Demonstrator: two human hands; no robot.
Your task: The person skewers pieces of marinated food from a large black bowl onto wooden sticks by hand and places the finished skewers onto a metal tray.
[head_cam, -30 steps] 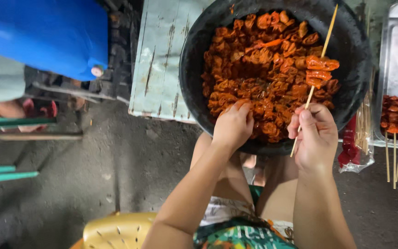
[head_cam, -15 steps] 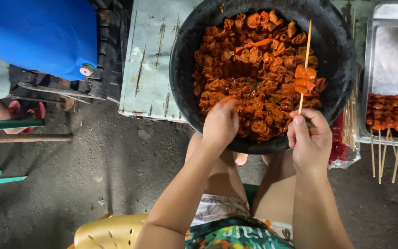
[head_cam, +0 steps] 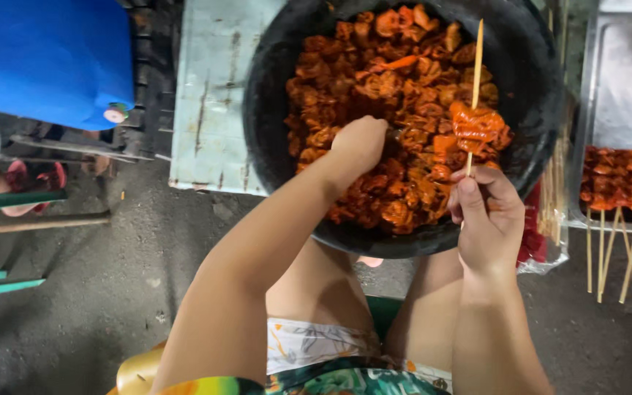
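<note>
A big black basin [head_cam: 528,66] full of orange marinated meat pieces [head_cam: 374,66] sits in front of my knees. My right hand [head_cam: 486,216] pinches a thin bamboo skewer [head_cam: 476,58] held upright, with a few meat pieces [head_cam: 475,124] threaded on its middle. My left hand [head_cam: 360,144] reaches into the basin, fingers curled down among the meat; whether it grips a piece is hidden.
A metal tray [head_cam: 623,80] at the right holds finished meat skewers [head_cam: 623,190] with their sticks pointing toward me. Bare sticks [head_cam: 554,190] lie between tray and basin. A pale wooden board [head_cam: 210,95] lies under the basin, a blue container [head_cam: 45,58] at the upper left.
My left hand has moved from the basin's near rim deeper into the meat. The right hand keeps the skewer upright, shifted slightly within the view.
</note>
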